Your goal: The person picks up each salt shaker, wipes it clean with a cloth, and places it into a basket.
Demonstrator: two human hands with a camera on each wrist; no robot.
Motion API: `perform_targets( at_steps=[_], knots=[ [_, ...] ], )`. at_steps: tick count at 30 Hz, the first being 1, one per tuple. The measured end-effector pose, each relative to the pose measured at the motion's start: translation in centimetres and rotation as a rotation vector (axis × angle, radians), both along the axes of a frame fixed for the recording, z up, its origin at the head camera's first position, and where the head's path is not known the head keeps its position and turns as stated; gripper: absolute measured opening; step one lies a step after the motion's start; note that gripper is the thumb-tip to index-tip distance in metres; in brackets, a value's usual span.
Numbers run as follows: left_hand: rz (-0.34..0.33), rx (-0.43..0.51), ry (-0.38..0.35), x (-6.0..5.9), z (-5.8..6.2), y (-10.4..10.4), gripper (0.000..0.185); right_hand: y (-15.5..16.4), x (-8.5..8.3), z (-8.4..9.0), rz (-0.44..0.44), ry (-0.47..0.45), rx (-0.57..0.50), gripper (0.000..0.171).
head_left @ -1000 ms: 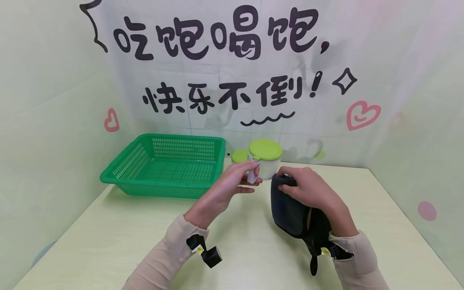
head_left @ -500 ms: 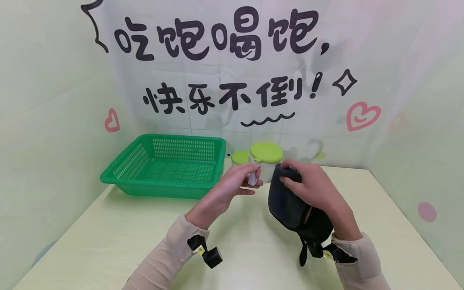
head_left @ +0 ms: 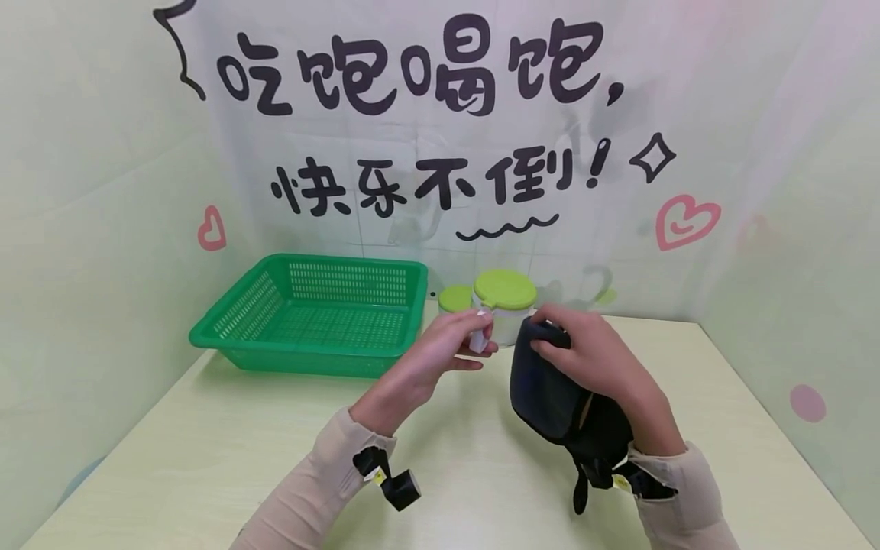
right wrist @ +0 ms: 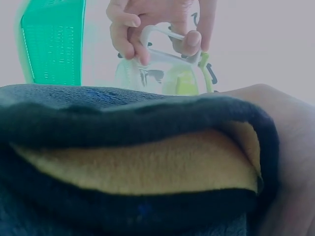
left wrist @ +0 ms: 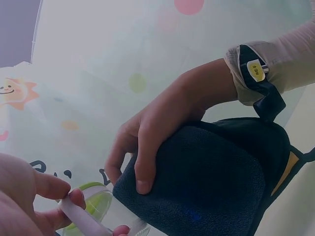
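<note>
Overhead, the left hand (head_left: 447, 344) pinched the lidded cup (head_left: 505, 305)'s white handle while the right hand (head_left: 591, 355) clutched a dark cloth (head_left: 546, 393), whose yellow lining showed only at the right wrist.

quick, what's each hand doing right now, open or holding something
Left hand: pinches the white handle of the green-lidded jar.
Right hand: grips a dark cloth against the jar.

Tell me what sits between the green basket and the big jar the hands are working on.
A smaller green-lidded jar stands between the green basket and the big jar, close beside the jar; the head view shows it.
</note>
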State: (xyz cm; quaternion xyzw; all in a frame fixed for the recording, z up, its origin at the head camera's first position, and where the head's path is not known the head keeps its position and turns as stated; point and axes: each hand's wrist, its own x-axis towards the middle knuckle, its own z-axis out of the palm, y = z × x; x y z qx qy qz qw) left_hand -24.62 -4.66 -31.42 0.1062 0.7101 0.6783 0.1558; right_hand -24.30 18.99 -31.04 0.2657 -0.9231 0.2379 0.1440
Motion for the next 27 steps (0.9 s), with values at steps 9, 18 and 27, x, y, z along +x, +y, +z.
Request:
perform_targets(
  at_steps=[9, 18, 27],
  knots=[
    [0.007, 0.011, 0.005, 0.14, 0.24, -0.14, 0.03, -0.17, -0.42, -0.33, 0.0, -0.117, 0.065, 0.016],
    [0.006, 0.006, 0.0, 0.07, 0.36, -0.16, 0.03, 0.08, -0.77, -0.53, -0.012, -0.114, 0.114, 0.018],
    [-0.004, -0.016, 0.005, -0.05, 0.1, -0.09, 0.03, 0.28, -0.44, -0.26, -0.05, -0.036, 0.097, 0.019]
  ],
)
